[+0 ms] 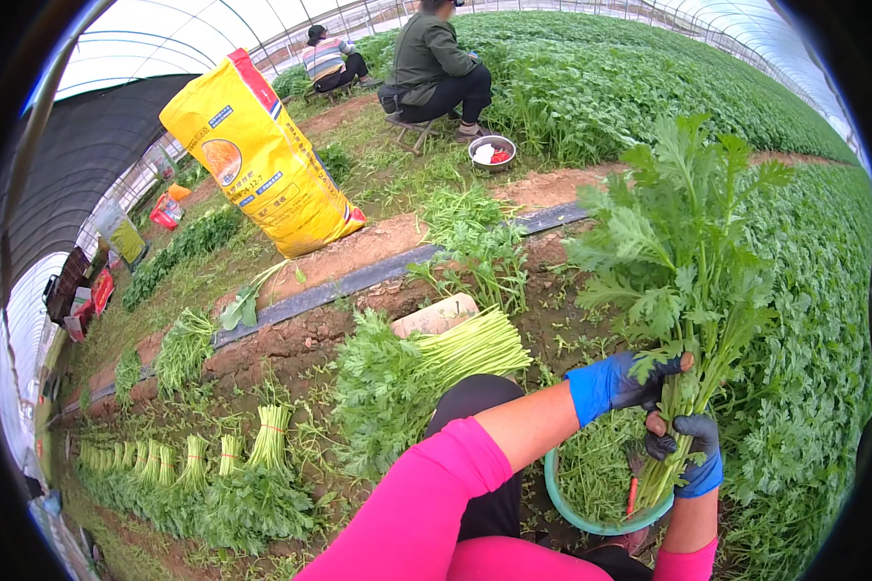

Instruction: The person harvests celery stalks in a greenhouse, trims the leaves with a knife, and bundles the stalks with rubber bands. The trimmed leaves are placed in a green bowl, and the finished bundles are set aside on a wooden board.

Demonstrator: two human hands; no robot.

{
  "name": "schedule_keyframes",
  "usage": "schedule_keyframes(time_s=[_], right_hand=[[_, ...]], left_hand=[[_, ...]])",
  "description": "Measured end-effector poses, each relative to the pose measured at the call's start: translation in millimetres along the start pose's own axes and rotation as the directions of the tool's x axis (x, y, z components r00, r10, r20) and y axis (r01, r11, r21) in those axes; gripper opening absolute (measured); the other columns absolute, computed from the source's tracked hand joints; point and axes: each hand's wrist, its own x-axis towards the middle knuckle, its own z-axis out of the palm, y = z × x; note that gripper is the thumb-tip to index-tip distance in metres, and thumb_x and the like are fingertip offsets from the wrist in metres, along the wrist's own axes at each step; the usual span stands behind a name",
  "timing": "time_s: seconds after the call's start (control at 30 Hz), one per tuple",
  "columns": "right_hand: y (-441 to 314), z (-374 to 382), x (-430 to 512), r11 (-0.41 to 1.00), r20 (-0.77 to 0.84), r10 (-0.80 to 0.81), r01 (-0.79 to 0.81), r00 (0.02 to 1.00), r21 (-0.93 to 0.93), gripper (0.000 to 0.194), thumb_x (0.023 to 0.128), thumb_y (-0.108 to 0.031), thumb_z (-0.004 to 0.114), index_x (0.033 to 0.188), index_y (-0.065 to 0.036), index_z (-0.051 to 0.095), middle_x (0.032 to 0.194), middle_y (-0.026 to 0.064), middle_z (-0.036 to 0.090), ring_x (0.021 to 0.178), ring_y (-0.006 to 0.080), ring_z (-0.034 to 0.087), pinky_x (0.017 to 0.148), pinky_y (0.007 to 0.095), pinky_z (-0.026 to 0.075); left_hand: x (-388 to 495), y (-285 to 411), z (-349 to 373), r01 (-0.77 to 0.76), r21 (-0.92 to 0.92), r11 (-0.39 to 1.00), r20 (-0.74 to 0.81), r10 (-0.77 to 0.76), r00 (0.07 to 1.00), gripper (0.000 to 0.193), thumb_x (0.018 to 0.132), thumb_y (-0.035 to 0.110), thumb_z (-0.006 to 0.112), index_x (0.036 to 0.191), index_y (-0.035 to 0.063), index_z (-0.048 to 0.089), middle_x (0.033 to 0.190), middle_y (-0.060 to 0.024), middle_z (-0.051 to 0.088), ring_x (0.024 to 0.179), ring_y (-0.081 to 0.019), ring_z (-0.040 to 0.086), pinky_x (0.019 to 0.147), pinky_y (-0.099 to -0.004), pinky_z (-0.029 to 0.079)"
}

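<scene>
Both hands wear dark-palmed blue gloves, with some fingertips bare. My left hand (pixel 636 383) grips an upright bunch of leafy greens (pixel 687 283), like crown daisy, around its middle stems. Lower down, my right hand (pixel 690 450) closes around the same bunch near the stem ends. Those ends hang over a teal plastic basin (pixel 561 501) holding loose leaf trimmings (pixel 596 465). A red-handled tool (pixel 632 494) leans inside it, its head partly hidden among stems. Left of my knee, a larger pile of cut greens (pixel 436 363) lies with pale stems pointing right, beside a light board (pixel 436 316).
Tied bundles (pixel 211 465) stand in a row, stems up, at left. A yellow printed sack (pixel 261 160) stands past a black strip (pixel 370 279). Two people (pixel 439 72) sit on low stools near a metal bowl (pixel 492 154). Dense crop (pixel 806 348) borders the right.
</scene>
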Motion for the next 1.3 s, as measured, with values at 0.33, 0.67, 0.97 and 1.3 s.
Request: schedule_keyframes(time_s=[0.33, 0.67, 0.97, 1.3], right_hand=[[25, -6, 21, 0.992, 0.182, 0.021, -0.043, 0.983, 0.121, 0.056, 0.073, -0.016, 0.065, 0.119, 0.011, 0.047, 0.086, 0.0212, 0.057, 0.052, 0.0171, 0.048, 0.050, 0.0333, 0.039], [27, -23, 18, 0.851, -0.198, -0.211, 0.080, 0.957, -0.518, 0.069, 0.073, -0.014, 0.074, 0.132, 0.004, 0.043, 0.112, 0.0158, 0.060, 0.090, 0.0236, 0.063, 0.077, 0.0320, 0.053], [-37, 11, 13, 0.205, -0.187, -0.806, -0.032, 0.562, -0.978, 0.043, 0.087, -0.005, 0.060, 0.129, -0.001, 0.049, 0.111, 0.0114, 0.060, 0.095, 0.0177, 0.059, 0.084, 0.0289, 0.048], [-56, -23, -12, 0.608, -0.009, -0.496, 0.340, 0.868, -0.717, 0.036, 0.090, -0.013, 0.060, 0.123, 0.001, 0.055, 0.102, 0.0088, 0.067, 0.085, 0.0154, 0.067, 0.071, 0.0298, 0.053]], left_hand=[[-17, 16, -23, -0.198, -0.223, 0.954, -0.081, 0.185, 0.979, 0.052, 0.074, 0.021, 0.079, 0.119, 0.0044, 0.058, 0.111, -0.0092, 0.064, 0.101, -0.0230, 0.062, 0.096, -0.0409, 0.047], [-5, 23, -8, -0.017, -0.038, 0.999, -0.266, 0.007, 0.964, 0.040, 0.079, 0.030, 0.075, 0.108, 0.0053, 0.062, 0.097, -0.0085, 0.067, 0.087, -0.0192, 0.065, 0.077, -0.0352, 0.053], [1, 5, 17, -0.018, 0.254, 0.967, -0.294, 0.095, 0.951, 0.058, 0.070, 0.029, 0.084, 0.119, 0.0075, 0.063, 0.114, -0.0062, 0.066, 0.107, -0.0168, 0.057, 0.095, -0.0321, 0.043], [0, 7, -7, 0.212, 0.227, 0.951, -0.571, -0.046, 0.820, 0.024, 0.079, 0.004, 0.071, 0.102, 0.0009, 0.065, 0.091, -0.0096, 0.070, 0.079, -0.0215, 0.069, 0.071, -0.0369, 0.057]])
